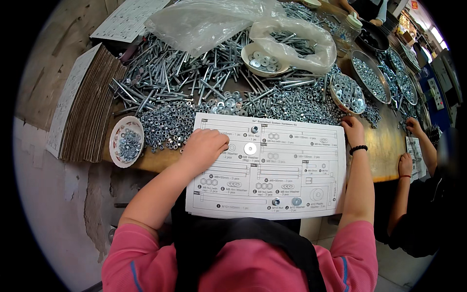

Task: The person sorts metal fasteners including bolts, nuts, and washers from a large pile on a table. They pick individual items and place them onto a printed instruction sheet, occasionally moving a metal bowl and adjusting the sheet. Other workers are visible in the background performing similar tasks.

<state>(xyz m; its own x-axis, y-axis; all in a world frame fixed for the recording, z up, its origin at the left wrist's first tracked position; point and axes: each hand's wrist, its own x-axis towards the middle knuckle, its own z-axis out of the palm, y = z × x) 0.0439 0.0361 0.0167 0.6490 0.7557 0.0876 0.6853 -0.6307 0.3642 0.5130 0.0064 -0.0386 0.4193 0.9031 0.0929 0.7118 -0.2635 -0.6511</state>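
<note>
A white printed sheet [301, 141] with line drawings of hardware lies over the table's near edge and my lap. On it sit a nut [255, 129], a big washer [250, 148], another nut [276, 201] and a grey washer [296, 201]. My left hand [206, 147] rests on the sheet's upper left, fingers curled together; whatever they hold is hidden. At the sheet's top right corner, my right hand [353, 130] has its fingers bent at the edge of the nut pile [316, 104], just below a bowl of washers [348, 93]. Its fingertips are too small to read.
Heaped long bolts [180, 73] and loose nuts [165, 124] cover the table. A bowl of small nuts [127, 141] stands left, beside stacked cardboard sheets [90, 107]. A washer bowl [264, 61] and plastic bags [209, 24] lie farther back. A co-worker's hands [408, 146] are at right.
</note>
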